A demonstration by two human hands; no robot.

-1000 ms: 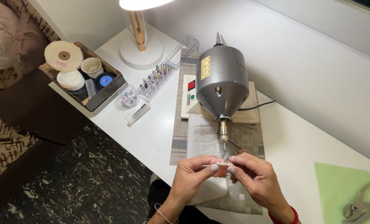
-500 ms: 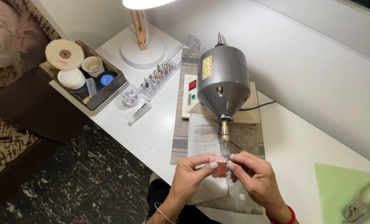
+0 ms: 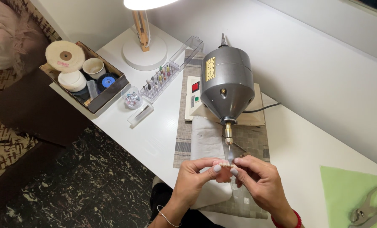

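A small pink denture piece with pale teeth (image 3: 225, 165) is pinched between both my hands, just under the spindle tip (image 3: 229, 143) of a grey bench polishing motor (image 3: 226, 84). My left hand (image 3: 195, 179) grips it from the left with thumb and forefinger. My right hand (image 3: 258, 179) grips it from the right. Both hands hover over a folded white cloth (image 3: 207, 143) on a grey woven mat (image 3: 184, 135).
A cardboard box (image 3: 96, 103) holds buff wheels and cups at the left. A clear rack of burs (image 3: 161, 80), a small glass jar (image 3: 132, 98) and a lamp base (image 3: 144, 55) stand behind. A green mat (image 3: 349, 194) carries metal pliers (image 3: 368, 210) at the right.
None of the objects moved; my hands hold the denture in the same spot under the spindle, with only slight finger shifts.
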